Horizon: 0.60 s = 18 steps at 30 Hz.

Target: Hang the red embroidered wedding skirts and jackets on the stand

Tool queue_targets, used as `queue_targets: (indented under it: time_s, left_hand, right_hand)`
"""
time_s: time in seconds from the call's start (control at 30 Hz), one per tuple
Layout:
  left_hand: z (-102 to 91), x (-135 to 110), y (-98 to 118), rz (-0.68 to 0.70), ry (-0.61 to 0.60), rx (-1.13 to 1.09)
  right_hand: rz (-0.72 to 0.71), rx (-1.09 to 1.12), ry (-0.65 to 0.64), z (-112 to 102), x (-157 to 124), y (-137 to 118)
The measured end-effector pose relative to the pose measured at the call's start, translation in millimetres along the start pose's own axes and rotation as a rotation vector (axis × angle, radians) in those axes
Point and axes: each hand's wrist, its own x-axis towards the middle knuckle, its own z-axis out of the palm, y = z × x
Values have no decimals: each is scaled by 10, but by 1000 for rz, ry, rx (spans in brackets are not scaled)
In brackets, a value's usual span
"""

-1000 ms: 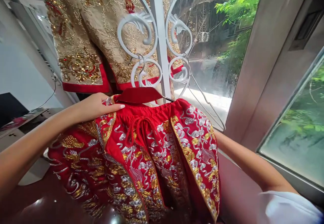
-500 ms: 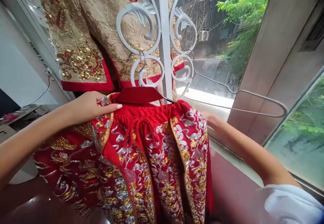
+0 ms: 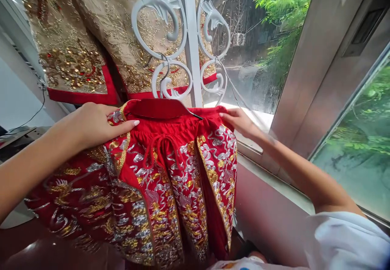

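Observation:
A red skirt (image 3: 189, 168) with silver and gold embroidery and a tied drawstring (image 3: 161, 142) hangs in front of me. My left hand (image 3: 97, 125) grips its waistband at the left end, thumb over the front and the other fingers hidden behind. At the right end my right hand (image 3: 239, 120) pinches the waistband, thumb in front. Between the hands, the metal hook of a hanger (image 3: 164, 77) rises from the waist opening and hooks onto a white scrollwork rack (image 3: 192, 42). How the skirt sits on the hanger is partly hidden.
Behind the rack hangs a gold beaded garment (image 3: 112, 30) with red trim. A blurred wire hanger (image 3: 243, 97) dangles from the rack by my right forearm. A metal-framed window (image 3: 304, 70) stands to the right, with a ledge (image 3: 274, 180) below.
My right hand has come from behind the skirt's right side to its waistband, now with the thumb showing. The wire hanger has swung. The view has shifted slightly.

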Motion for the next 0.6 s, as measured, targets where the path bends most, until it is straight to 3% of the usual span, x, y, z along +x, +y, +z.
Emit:
queue_targets:
  time_s: [0.1, 0.2, 0.33, 0.4, 0.47, 0.6]
  left_hand:
    - [25, -11, 7, -3, -9, 4]
    - [37, -32, -22, 48, -25, -9]
    - [41, -78, -45, 84, 4, 15]
    - [44, -96, -45, 78, -8, 30]
    - [60, -102, -46, 59, -13, 55]
    - [132, -90, -68, 32, 52, 28]
  right_hand:
    - [-283, -427, 343, -125, -26, -274]
    - [-488, -770, 599, -110, -76, -335]
    - [-417, -757, 769, 50, -51, -239]
    - [-318, -663, 753, 96, -9, -240]
    - [-264, -589, 644, 82, 24, -275]
    - [-144, -277, 233, -84, -22, -278]
